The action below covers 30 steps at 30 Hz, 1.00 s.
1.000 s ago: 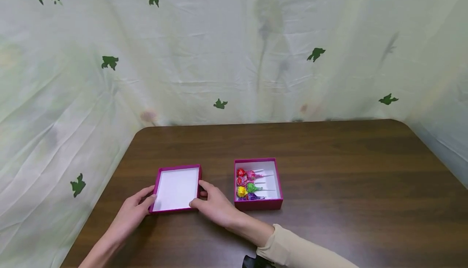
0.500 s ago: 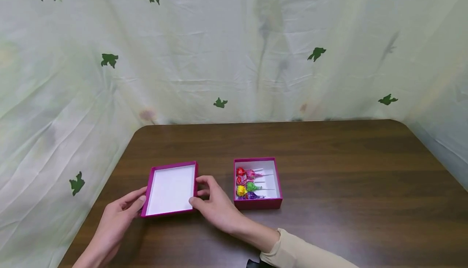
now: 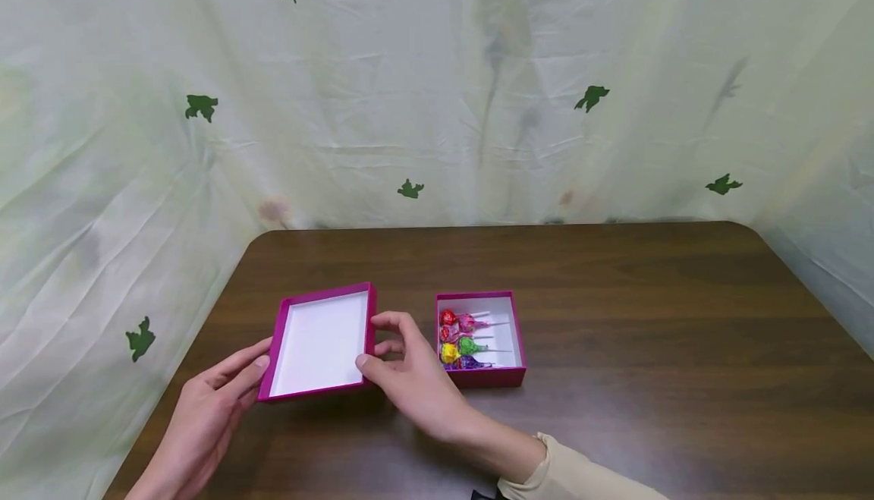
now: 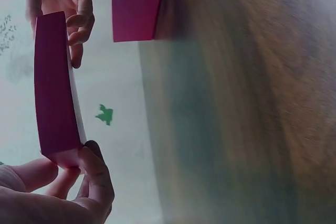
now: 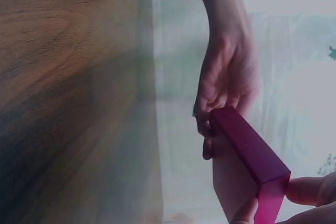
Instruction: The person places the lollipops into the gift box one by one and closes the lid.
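Note:
A shallow magenta box lid [image 3: 321,344] with a white inside faces up in the head view, its far edge tilted upward and raised off the table. My left hand [image 3: 205,413] pinches its left side, thumb on the rim. On the opposite side my right hand [image 3: 419,382] grips the lid between thumb and fingers. In the left wrist view the lid [image 4: 55,87] shows its magenta side wall between both hands. To the right stands a matching open box [image 3: 488,377] with several wrapped lollipops [image 3: 470,345] lying in its left part, sticks pointing right.
Both hands work over a brown wooden table [image 3: 649,333] with rounded far corners. A pale curtain [image 3: 437,90] with green leaf prints hangs behind it and along the sides. The box of lollipops stands close to the right hand's knuckles.
Both hands have lifted the lid from the table and tilted it, its far edge rising. It shifted slightly left. The box with lollipops has stayed in place.

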Available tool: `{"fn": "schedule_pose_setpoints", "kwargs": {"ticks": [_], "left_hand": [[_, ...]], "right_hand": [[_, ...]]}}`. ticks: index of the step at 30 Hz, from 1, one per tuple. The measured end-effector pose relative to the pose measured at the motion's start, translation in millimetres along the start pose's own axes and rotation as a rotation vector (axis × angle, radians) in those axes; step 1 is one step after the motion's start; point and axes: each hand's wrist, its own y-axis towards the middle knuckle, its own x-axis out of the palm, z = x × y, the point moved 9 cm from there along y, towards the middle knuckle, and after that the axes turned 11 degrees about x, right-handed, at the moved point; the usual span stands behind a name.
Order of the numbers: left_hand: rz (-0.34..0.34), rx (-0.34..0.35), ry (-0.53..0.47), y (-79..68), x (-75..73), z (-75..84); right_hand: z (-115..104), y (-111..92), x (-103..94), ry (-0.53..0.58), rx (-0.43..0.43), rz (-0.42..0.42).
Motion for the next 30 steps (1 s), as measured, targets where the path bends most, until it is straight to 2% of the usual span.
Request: {"fn": "schedule_pose_setpoints", "kwargs": {"ticks": [4, 11, 16, 22, 30], "left_hand": [[-0.005, 0.010, 0.015, -3.1, 7.6, 9.0], [-0.014, 0.085, -0.039, -8.7, 32.6, 23.3], [0.004, 0.062, -0.059, -7.3, 49.0, 22.7], [-0.011, 0.083, -0.094, -3.7, 72.7, 23.2], [-0.026, 0.082, -0.072, 2.2, 98.3, 24.6]], "right_hand": [[-6.8, -5.4, -7.6, 0.031, -0.024, 0.014], [-12.4, -13.6, -28.0, 0.076, -0.062, 0.058], [-11.3, -17.0, -44.1, 0.061, -0.066, 0.079], [-6.2, -24.4, -67.6, 0.058, -0.039, 0.138], [-3.7, -34.6, -97.0, 0.135, -0.034, 0.200]]}}
